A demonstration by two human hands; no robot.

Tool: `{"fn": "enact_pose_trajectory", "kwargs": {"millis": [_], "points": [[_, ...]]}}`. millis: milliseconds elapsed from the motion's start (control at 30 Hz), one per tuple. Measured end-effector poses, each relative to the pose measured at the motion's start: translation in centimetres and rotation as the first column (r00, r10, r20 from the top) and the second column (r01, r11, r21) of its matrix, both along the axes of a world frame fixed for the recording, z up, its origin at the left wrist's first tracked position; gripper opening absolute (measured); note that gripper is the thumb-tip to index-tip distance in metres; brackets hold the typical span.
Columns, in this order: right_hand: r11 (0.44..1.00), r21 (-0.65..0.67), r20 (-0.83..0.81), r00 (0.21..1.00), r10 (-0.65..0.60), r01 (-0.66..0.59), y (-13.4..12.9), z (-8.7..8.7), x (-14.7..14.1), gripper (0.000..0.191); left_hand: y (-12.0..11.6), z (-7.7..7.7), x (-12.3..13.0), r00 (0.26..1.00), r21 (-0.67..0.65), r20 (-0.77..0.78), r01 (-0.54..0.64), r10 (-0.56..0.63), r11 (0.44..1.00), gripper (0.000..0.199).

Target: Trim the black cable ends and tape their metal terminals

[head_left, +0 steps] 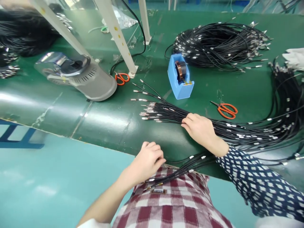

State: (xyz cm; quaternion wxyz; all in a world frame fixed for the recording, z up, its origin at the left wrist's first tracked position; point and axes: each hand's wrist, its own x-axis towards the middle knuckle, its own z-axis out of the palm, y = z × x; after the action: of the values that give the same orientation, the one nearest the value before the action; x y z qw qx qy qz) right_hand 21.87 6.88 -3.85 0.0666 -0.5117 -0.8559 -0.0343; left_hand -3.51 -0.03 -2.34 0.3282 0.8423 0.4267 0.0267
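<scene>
My right hand (200, 129) is closed around a bundle of thin black cables (174, 113) lying on the green bench. The cables' metal-tipped ends fan out to the left of that hand, and their length runs right under the wrist. At the front edge of the bench my left hand (150, 159) has its fingers curled in; whatever may be between them is hidden. Just right of it, a smaller group of black cables (182, 169) hangs over the edge onto the checked apron (163, 202). White tags mark many of the cables.
Behind the hands stand a blue tape dispenser (181, 90) and orange-handled snips (228, 110). A coiled cable bundle (213, 47) lies at the back. Left are a grey cylindrical device (95, 80), more orange-handled scissors (122, 79) and white metal posts (121, 44). Another cable pile (288, 88) lies right.
</scene>
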Motion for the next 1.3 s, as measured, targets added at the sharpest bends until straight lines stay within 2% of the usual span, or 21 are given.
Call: {"fn": "enact_pose_trajectory", "kwargs": {"millis": [100,200,233,267,300,333,367,400,433,500,567,633,700,767,833,933,1033,1100,1200,1233,1300], "points": [[0.999,-0.034,-0.083,0.996,0.021,-0.024,0.2,0.6,0.1,0.019,-1.4,-0.3,0.9,0.987,0.016,-0.012,0.161,-0.161,0.987,0.017],[0.987,-0.161,-0.348,0.936,-0.048,-0.010,-0.1,2.2,1.2,0.013,-2.4,-0.7,1.2,0.951,-0.003,0.005,0.309,-0.309,0.951,0.022],[0.972,-0.232,-0.428,0.900,-0.082,-0.022,-0.3,2.7,1.6,0.012,-2.3,-0.7,1.3,0.953,-0.047,0.067,0.297,-0.294,0.954,0.022],[0.949,-0.312,-0.489,0.864,-0.117,-0.048,-0.8,3.2,1.9,0.013,-1.9,-0.5,1.3,0.966,-0.101,0.160,0.222,-0.205,0.970,0.022],[0.915,-0.395,-0.532,0.832,-0.156,-0.081,-1.3,3.7,2.1,0.015,-1.2,-0.3,1.5,0.960,-0.165,0.276,0.091,-0.043,0.982,0.019],[0.875,-0.471,-0.557,0.806,-0.198,-0.110,-2.0,4.0,2.1,0.017,-0.3,-0.1,1.7,0.900,-0.237,0.398,-0.088,0.179,0.968,0.014],[0.833,-0.538,-0.566,0.789,-0.240,-0.132,-2.8,4.2,1.9,0.019,0.7,0.0,2.2,0.767,-0.309,0.509,-0.259,0.390,0.915,0.009],[0.793,-0.591,-0.566,0.776,-0.279,-0.146,-3.7,4.4,1.6,0.020,1.6,0.1,2.8,0.606,-0.412,0.594,-0.335,0.529,0.847,0.021],[0.764,-0.628,-0.561,0.768,-0.309,-0.151,-4.5,4.4,1.3,0.020,2.4,0.2,3.6,0.443,-0.513,0.649,-0.344,0.618,0.786,0.029],[0.743,-0.649,-0.556,0.768,-0.317,-0.164,-5.6,4.3,0.7,0.018,3.4,0.1,5.2,0.234,-0.662,0.655,-0.280,0.718,0.695,0.025],[0.763,-0.626,-0.539,0.798,-0.271,-0.164,-5.4,4.1,1.4,0.015,3.6,0.1,6.4,0.165,-0.740,0.614,-0.221,0.772,0.635,0.022],[0.813,-0.579,-0.489,0.824,-0.286,-0.062,-3.7,3.9,3.9,0.014,3.3,0.2,7.0,0.215,-0.777,0.576,-0.155,0.788,0.610,0.027],[0.866,-0.466,-0.429,0.810,-0.399,0.180,-1.3,3.4,7.7,0.022,2.9,0.5,7.0,0.338,-0.789,0.559,-0.066,0.758,0.611,0.038],[0.859,-0.343,-0.362,0.791,-0.494,0.380,0.8,2.6,11.5,0.025,2.6,0.8,7.1,0.434,-0.789,0.550,-0.011,0.714,0.614,0.042],[0.841,-0.279,-0.305,0.787,-0.536,0.464,2.3,1.5,14.1,0.026,2.4,1.0,7.4,0.447,-0.776,0.555,-0.023,0.701,0.630,0.036],[0.836,-0.259,-0.266,0.796,-0.544,0.484,3.1,0.3,15.4,0.029,2.4,1.0,8.2,0.412,-0.724,0.594,-0.101,0.691,0.683,0.029],[0.834,-0.293,-0.284,0.791,-0.542,0.467,2.8,0.8,15.2,0.033,2.5,1.0,8.7,0.439,-0.642,0.622,-0.188,0.648,0.743,0.024],[0.832,-0.405,-0.411,0.738,-0.536,0.379,2.1,2.1,14.6,0.034,2.5,1.1,8.8,0.482,-0.566,0.636,-0.238,0.602,0.789,0.018],[0.791,-0.611,-0.677,0.494,-0.545,0.034,0.0,4.9,12.9,0.031,2.2,1.3,8.8,0.582,-0.430,0.640,-0.269,0.501,0.862,0.015],[0.767,-0.640,-0.694,0.470,-0.546,-0.054,-1.0,5.9,12.1,0.028,2.1,1.3,8.8,0.620,-0.379,0.632,-0.275,0.464,0.884,0.014],[0.673,-0.719,-0.644,0.534,-0.548,-0.176,-2.9,7.6,10.4,0.025,1.7,1.4,8.7,0.689,-0.258,0.614,-0.287,0.386,0.923,0.013]]}}
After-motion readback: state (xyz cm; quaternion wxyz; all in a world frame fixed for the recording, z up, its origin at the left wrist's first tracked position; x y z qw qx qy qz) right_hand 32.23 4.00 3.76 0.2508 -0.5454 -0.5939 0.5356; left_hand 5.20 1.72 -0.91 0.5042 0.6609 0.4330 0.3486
